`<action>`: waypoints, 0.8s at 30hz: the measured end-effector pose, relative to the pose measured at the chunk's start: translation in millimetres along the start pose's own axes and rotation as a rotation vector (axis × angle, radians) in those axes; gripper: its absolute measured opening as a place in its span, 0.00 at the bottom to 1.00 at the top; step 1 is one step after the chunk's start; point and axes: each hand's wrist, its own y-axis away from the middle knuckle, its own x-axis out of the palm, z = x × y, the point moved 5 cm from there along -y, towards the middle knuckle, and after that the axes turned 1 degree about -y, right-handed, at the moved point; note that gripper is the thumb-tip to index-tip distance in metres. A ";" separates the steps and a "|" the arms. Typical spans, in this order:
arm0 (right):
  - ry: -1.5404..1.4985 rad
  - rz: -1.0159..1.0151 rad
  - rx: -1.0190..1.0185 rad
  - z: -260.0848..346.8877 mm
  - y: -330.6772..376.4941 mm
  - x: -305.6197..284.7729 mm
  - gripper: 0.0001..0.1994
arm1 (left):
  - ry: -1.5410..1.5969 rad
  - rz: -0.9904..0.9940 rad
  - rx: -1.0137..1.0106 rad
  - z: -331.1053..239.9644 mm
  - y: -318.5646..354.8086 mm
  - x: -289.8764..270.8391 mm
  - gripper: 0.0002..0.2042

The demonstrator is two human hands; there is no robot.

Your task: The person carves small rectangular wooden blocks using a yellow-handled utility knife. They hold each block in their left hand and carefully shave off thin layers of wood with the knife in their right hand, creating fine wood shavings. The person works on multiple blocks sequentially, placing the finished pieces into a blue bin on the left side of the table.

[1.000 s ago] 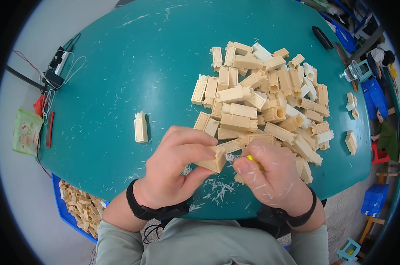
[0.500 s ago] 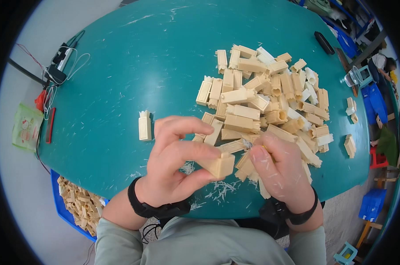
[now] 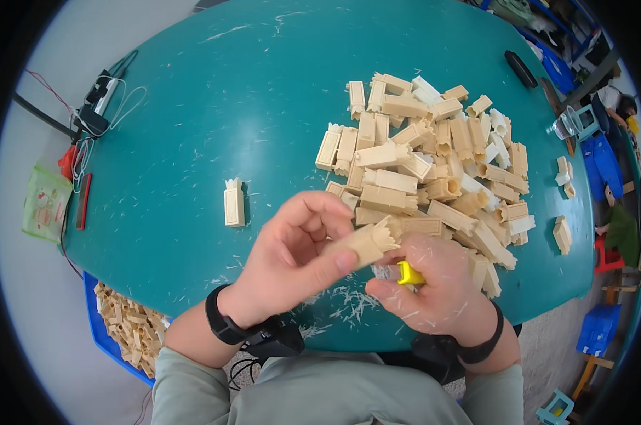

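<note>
My left hand (image 3: 292, 248) is closed around a beige hollow block (image 3: 368, 244), thumb along its near side. The block's notched, crown-like end points toward my right. Close beside that end, my right hand (image 3: 441, 283) grips a small yellow cutting tool (image 3: 409, 273). A pale, blurred tip sticks out of the tool toward the block; its exact shape cannot be made out. Thin white shavings (image 3: 359, 303) lie on the green table (image 3: 172, 163) below, and some cling to my right hand. A heap of similar beige and white blocks (image 3: 391, 180) lies just beyond my hands.
A single block (image 3: 234, 203) stands apart at the left. Several loose pieces (image 3: 562, 235) lie at the right edge, near a black object (image 3: 520, 69) and a clear cup (image 3: 567, 124). A blue bin (image 3: 101, 322) full of blocks is below left, and a power strip (image 3: 102, 95) sits far left.
The block in my left hand has turned from its flat end facing me to its notched end facing right. My right hand has moved lower, and the yellow tool now shows.
</note>
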 end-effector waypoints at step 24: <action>0.045 -0.068 0.044 1.3 3.8 1.3 0.13 | -0.551 -0.104 0.559 -21.8 11.9 7.1 0.11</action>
